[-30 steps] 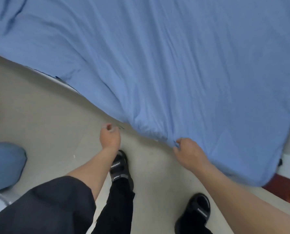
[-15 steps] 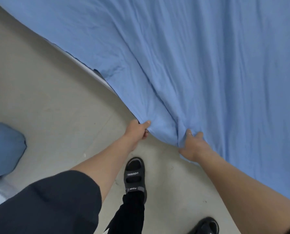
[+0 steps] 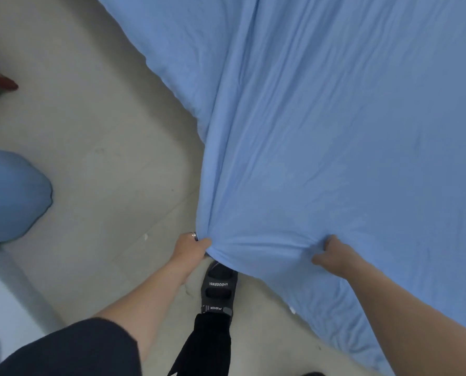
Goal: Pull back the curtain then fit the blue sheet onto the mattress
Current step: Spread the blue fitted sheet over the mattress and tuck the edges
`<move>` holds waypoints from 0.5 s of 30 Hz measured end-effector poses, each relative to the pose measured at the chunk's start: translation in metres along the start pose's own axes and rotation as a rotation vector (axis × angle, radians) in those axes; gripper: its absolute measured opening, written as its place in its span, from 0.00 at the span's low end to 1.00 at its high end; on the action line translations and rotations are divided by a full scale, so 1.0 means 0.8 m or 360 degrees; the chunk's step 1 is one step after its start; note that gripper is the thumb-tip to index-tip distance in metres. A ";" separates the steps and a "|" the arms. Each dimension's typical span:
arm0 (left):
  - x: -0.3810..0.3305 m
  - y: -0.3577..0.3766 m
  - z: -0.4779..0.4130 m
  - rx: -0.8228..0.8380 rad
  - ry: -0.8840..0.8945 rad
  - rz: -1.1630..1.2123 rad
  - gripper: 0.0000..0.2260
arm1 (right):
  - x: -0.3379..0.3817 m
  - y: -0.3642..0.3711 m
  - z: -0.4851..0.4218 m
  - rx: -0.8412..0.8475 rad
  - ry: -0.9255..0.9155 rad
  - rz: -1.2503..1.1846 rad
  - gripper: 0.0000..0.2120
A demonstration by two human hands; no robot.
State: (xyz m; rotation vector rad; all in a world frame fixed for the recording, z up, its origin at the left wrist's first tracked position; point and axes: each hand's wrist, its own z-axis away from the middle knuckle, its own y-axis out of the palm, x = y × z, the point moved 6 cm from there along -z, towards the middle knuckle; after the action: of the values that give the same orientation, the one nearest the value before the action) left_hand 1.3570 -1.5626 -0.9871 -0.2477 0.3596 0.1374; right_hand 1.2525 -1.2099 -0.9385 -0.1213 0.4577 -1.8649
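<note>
Blue sheet (image 3: 335, 131), soft matte cloth with fine creases, is gathered along its near hem between both hands. The left hand (image 3: 192, 246) pinches the bunched corner, and the right hand (image 3: 332, 253) curls its fingers into the hem nearby. Long folds fan upward from both grips. The corner hangs over a black strapped sandal (image 3: 218, 289) on the pale, smooth floor (image 3: 104, 158).

Two words could be read, both on the black sandal (image 3: 217, 291) at 6 o'clock in the head view. Its wide front strap (image 3: 217, 284) bore white capitals, upside down to the camera, reading roughly "DIOUGENS"; the first letter was unclear. The ankle strap (image 3: 216, 308), toward 6 o'clock from it, carried "FASHION" in smaller white capitals, also upside down.
</note>
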 end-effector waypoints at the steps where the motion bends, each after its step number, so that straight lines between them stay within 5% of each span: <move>1: 0.003 0.019 -0.007 0.0049 -0.0024 -0.0028 0.07 | 0.000 0.003 -0.001 0.0026 0.0062 0.0053 0.28; 5: 0.004 0.075 -0.022 0.0164 -0.0137 -0.0459 0.11 | 0.017 0.006 0.001 0.0097 0.0086 0.0339 0.26; 10: 0.001 0.067 0.001 0.0056 -0.0387 -0.0386 0.08 | 0.063 -0.010 0.027 0.0138 -0.0011 0.0399 0.13; 15: -0.042 0.013 0.020 0.0172 -0.0008 -0.0483 0.05 | 0.167 -0.070 0.068 -0.0061 -0.0423 0.0293 0.15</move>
State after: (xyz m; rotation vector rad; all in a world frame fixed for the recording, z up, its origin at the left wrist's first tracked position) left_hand 1.3294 -1.5515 -0.9625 -0.1927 0.3194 -0.1799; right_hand 1.1738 -1.3324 -0.8868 -0.3375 0.3096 -1.6318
